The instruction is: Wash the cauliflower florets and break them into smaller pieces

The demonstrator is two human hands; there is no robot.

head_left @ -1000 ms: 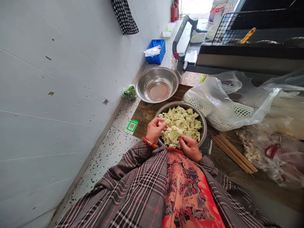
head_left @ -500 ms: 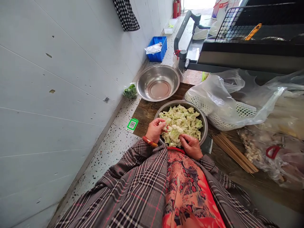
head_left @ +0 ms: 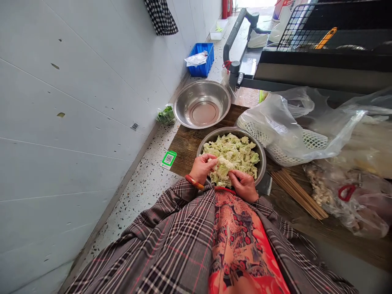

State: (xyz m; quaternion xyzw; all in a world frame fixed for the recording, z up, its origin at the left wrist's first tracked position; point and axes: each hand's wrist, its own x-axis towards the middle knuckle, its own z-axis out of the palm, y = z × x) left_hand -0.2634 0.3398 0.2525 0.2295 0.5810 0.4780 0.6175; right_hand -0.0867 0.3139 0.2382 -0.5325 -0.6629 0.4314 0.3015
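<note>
Pale cauliflower florets [head_left: 241,153] fill a steel bowl [head_left: 262,163] close in front of my body. My left hand [head_left: 202,168], with an orange-red bangle at its wrist, is over the bowl's near left side, its fingers pinched on a cauliflower piece. Over the near right part of the bowl, my right hand [head_left: 244,185] has its thumb and fingers closed on the lower edge of a cauliflower piece. The fingertips of both hands are a short way apart, with cauliflower between them.
A wide steel basin [head_left: 203,112] stands behind the bowl. Plastic bags [head_left: 284,122] and wooden skewers [head_left: 297,194] lie to the right. A green QR card [head_left: 168,159] is at the left, and a blue crate [head_left: 202,61] stands farther back by the wall.
My left fingers have moved slightly right, toward my right hand. The pale piece that stuck up from them no longer shows separately. The whole view has shifted a little.
</note>
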